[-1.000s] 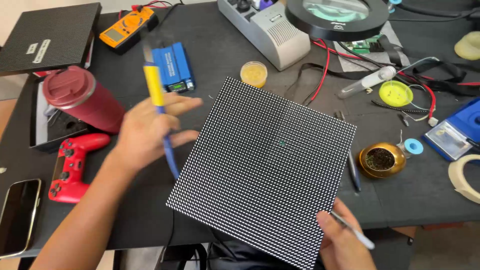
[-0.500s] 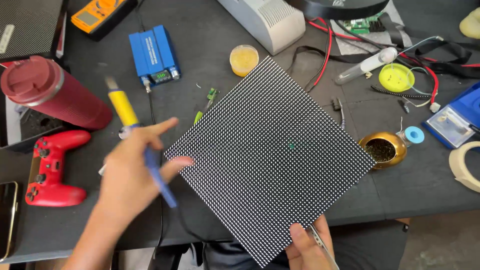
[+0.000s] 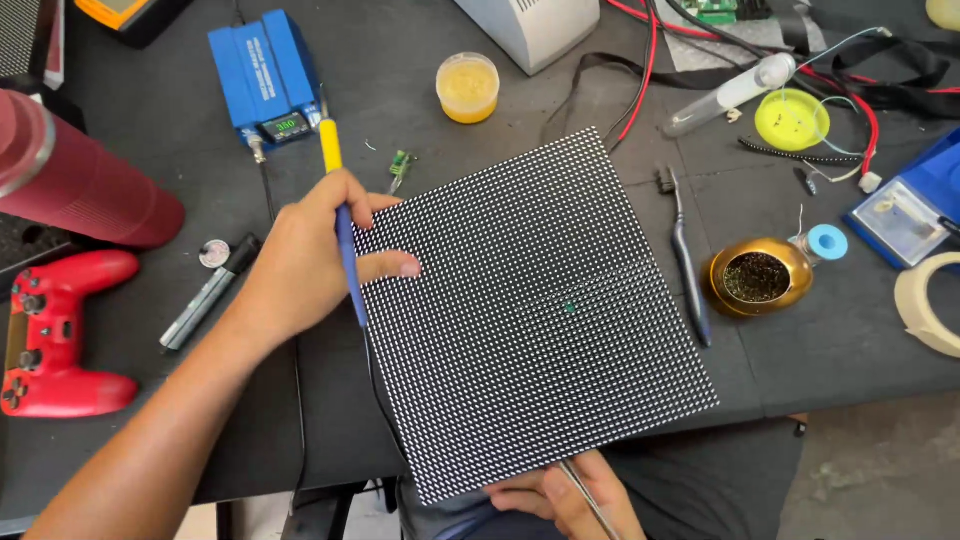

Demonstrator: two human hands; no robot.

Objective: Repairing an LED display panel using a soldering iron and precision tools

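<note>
**A:** What do I have closest to me?

**B:** My right hand point(image 3: 565, 495) at the bottom edge, fingers closed around thin metal tweezers point(image 3: 590, 500) and pressed against the near corner of the LED panel point(image 3: 535, 310). The panel lies flat on the black table point(image 3: 840, 350), turned like a diamond, its near corner hanging over the table's edge.

**A:** And the other hand?

**B:** My left hand point(image 3: 300, 265) is clamped on the soldering iron point(image 3: 342, 235), blue-and-yellow handle up, a fingertip touching the panel's left edge. The two hands are well apart. I cannot see the iron's tip touching the dots.

**A:** How far along would you say?

**B:** I judge early. Tools are gripped and the panel is steadied, but one greenish spot point(image 3: 570, 308) near the middle looks untouched; that rework seems left to do.

**A:** Farther out?

**B:** A brass tip-cleaner pot point(image 3: 755, 277) and black brush point(image 3: 685, 260) to the right, a red game controller point(image 3: 55, 330) to the left, then the blue soldering station point(image 3: 268, 75) and yellow flux jar point(image 3: 467, 87).
</note>
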